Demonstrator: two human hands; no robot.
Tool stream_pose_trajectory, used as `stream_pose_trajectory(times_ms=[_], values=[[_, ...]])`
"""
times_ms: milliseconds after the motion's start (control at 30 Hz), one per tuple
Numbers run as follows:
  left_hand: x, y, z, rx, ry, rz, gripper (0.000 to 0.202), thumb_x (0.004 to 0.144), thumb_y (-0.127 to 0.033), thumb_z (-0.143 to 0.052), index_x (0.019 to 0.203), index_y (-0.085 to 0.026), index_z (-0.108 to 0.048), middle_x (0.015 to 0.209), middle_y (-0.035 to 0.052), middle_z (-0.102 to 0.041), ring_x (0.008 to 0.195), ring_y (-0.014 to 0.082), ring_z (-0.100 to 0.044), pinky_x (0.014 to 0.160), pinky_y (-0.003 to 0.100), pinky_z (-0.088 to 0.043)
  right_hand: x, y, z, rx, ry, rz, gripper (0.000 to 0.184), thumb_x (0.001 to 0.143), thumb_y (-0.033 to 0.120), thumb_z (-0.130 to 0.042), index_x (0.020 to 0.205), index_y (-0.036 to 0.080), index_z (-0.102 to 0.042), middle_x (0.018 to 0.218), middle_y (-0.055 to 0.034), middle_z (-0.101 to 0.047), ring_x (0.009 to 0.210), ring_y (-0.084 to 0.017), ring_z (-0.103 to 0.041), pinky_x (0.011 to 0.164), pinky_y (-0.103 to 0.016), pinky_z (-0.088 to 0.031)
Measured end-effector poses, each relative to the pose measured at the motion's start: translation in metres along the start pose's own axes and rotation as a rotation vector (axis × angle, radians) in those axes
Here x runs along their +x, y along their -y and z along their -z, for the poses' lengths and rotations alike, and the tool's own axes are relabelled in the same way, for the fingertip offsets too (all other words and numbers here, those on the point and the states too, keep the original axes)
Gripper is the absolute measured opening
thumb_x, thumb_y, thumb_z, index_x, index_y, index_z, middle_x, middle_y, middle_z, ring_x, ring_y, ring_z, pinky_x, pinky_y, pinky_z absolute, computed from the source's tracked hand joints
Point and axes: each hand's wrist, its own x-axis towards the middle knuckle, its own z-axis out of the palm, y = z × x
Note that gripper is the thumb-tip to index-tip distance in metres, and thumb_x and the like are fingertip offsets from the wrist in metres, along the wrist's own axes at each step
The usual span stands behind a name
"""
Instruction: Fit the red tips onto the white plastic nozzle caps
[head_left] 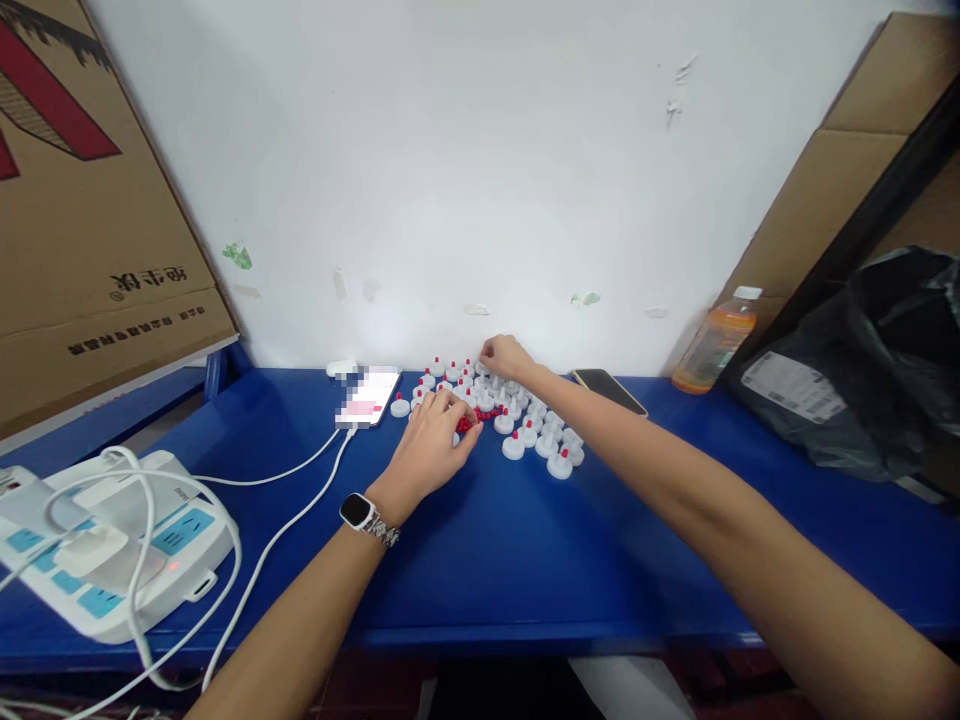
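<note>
Small white round caps [513,447] with narrow spouts stand in a loose cluster on the blue table, many topped with red tips. A small heap of loose red tips [491,412] lies among them. My left hand [436,440], wearing a watch [358,511], is curled over the heap's left part, thumb and fingers bent towards the red pieces. Whatever sits between those fingertips is hidden. At the back of the cluster, near the wall, my right hand [507,357] has its fingertips pinched together just at a white cap; the thing within the pinch is too small to tell.
On the blue table [480,560], a phone with a lit screen [367,398] lies left, charging by white cables from a power strip [150,550]. A dark phone [611,390], an orange drink bottle [716,340] and a black plastic bag [847,370] are right. Cardboard [97,200] leans left.
</note>
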Motion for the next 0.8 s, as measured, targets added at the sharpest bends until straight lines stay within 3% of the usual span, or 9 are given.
stream_pose_trajectory(times_ms=[100,200,300,400,467,567,667,800], values=[[0.001,0.000,0.002,0.025,-0.055,0.010,0.021,0.097,-0.035,-0.049,0.109,-0.021,-0.059,0.111,0.0089,-0.057,0.106,0.0276,-0.052,0.094,0.047,-0.045,-0.024,0.007,0.012,0.113,-0.109,0.020,0.021,0.087,0.023,-0.055,0.092,0.014,-0.072,0.091,-0.0086,-0.074,0.083,-0.016,-0.065,0.076,-0.024,-0.047],[0.002,-0.003,0.003,0.040,-0.140,0.030,0.036,0.096,-0.038,-0.051,0.127,-0.020,-0.050,0.123,0.0117,-0.055,0.115,0.0296,-0.050,0.098,0.047,-0.043,-0.063,0.022,0.019,0.430,-0.220,0.084,0.019,0.085,0.028,-0.060,0.084,0.013,-0.072,0.078,-0.0061,-0.072,0.071,-0.015,-0.064,0.068,-0.025,-0.046],[0.002,-0.007,0.002,0.060,-0.160,0.046,0.048,0.095,-0.040,-0.054,0.136,-0.020,-0.042,0.131,0.0133,-0.054,0.121,0.0313,-0.048,0.100,0.049,-0.042,-0.104,0.040,0.018,0.648,-0.158,0.138,0.024,0.085,0.035,-0.061,0.078,0.015,-0.070,0.072,-0.0037,-0.071,0.066,-0.015,-0.062,0.062,-0.025,-0.044],[0.001,-0.009,0.002,0.111,-0.061,0.037,0.036,0.099,-0.035,-0.046,0.131,-0.020,-0.046,0.127,0.0124,-0.059,0.115,0.0304,-0.052,0.095,0.049,-0.043,-0.130,0.050,0.013,0.704,-0.060,0.172,0.027,0.088,0.038,-0.057,0.082,0.016,-0.071,0.074,-0.0029,-0.071,0.066,-0.015,-0.061,0.064,-0.026,-0.045],[0.000,-0.008,0.003,0.146,-0.014,0.025,0.030,0.102,-0.033,-0.037,0.125,-0.018,-0.050,0.120,0.0121,-0.061,0.110,0.0294,-0.054,0.092,0.048,-0.044,-0.137,0.048,0.013,0.580,-0.075,0.190,0.027,0.092,0.037,-0.053,0.088,0.017,-0.071,0.081,-0.0034,-0.072,0.070,-0.015,-0.060,0.069,-0.028,-0.044],[0.000,-0.004,0.003,0.144,-0.023,-0.003,0.032,0.104,-0.035,-0.030,0.118,-0.017,-0.052,0.113,0.0117,-0.061,0.107,0.0275,-0.054,0.092,0.045,-0.045,-0.138,0.039,0.016,0.164,-0.142,0.232,0.025,0.093,0.031,-0.050,0.095,0.019,-0.071,0.095,-0.0074,-0.071,0.091,-0.021,-0.059,0.083,-0.036,-0.039],[0.001,0.000,0.001,0.097,-0.033,-0.032,0.030,0.104,-0.038,-0.031,0.112,-0.018,-0.052,0.107,0.0104,-0.059,0.103,0.0256,-0.055,0.093,0.044,-0.046,-0.136,0.032,0.019,-0.212,-0.079,0.267,0.021,0.090,0.030,-0.056,0.097,0.019,-0.073,0.103,-0.0130,-0.067,0.105,-0.029,-0.052,0.090,-0.043,-0.032],[0.000,0.002,-0.004,0.064,-0.005,-0.073,0.025,0.101,-0.037,-0.039,0.112,-0.016,-0.049,0.106,0.0112,-0.057,0.100,0.0261,-0.055,0.093,0.046,-0.047,-0.129,0.032,0.016,-0.370,0.004,0.260,0.021,0.087,0.032,-0.060,0.094,0.017,-0.074,0.103,-0.0161,-0.066,0.105,-0.032,-0.049,0.090,-0.045,-0.029]])
